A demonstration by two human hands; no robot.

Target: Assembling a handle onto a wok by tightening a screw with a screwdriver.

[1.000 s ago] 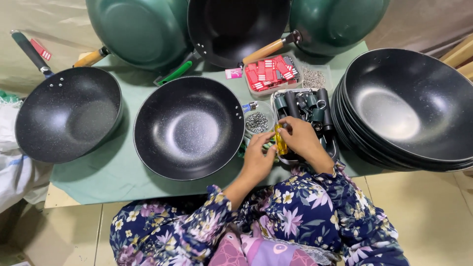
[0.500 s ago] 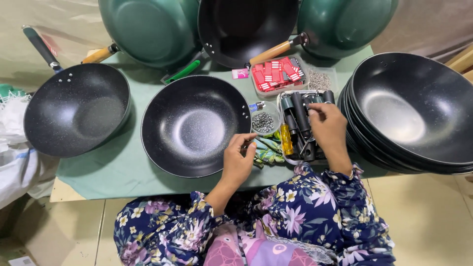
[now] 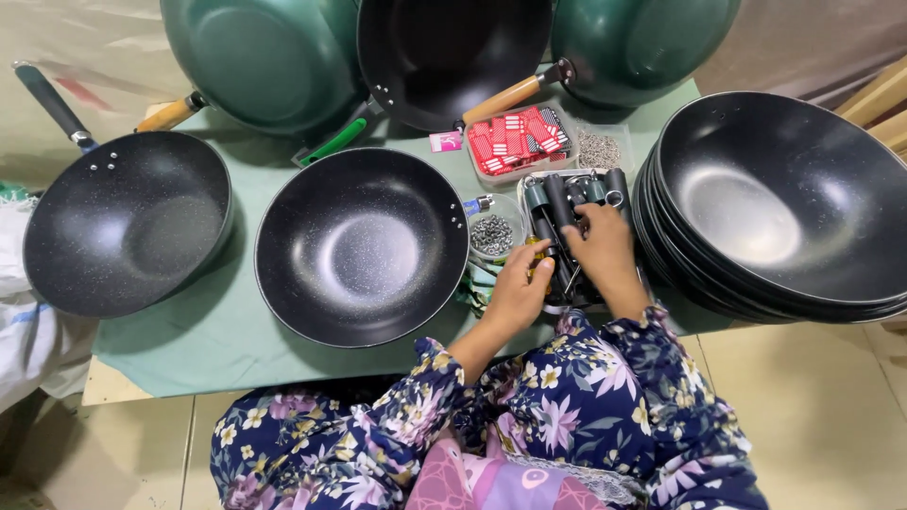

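Both hands work over a tray of black handles (image 3: 567, 203) near the table's front edge, right of centre. The right hand (image 3: 602, 247) lies on the handles, fingers curled down onto them; whether its grip has closed around one I cannot tell. The left hand (image 3: 518, 288) sits just beside the tray's left side, thumb and fingers pinched on a small yellow piece (image 3: 535, 250).

One handleless black wok (image 3: 364, 244) sits at the front centre of the table (image 3: 217, 331), which is covered in green cloth. One speckled black pan with a dark handle (image 3: 128, 219) overhangs the left edge. A stack of black woks (image 3: 784, 203) fills the right edge; at least four rims show.

Along the back edge three woks lean: two green ones (image 3: 260, 57) (image 3: 642, 42) and one black one (image 3: 453, 52) between them.

One small bowl of metal screws (image 3: 491, 233) stands between the front wok and the tray. Behind the tray are one box of red packets (image 3: 515, 142) and one clear tub of small metal parts (image 3: 598, 148).
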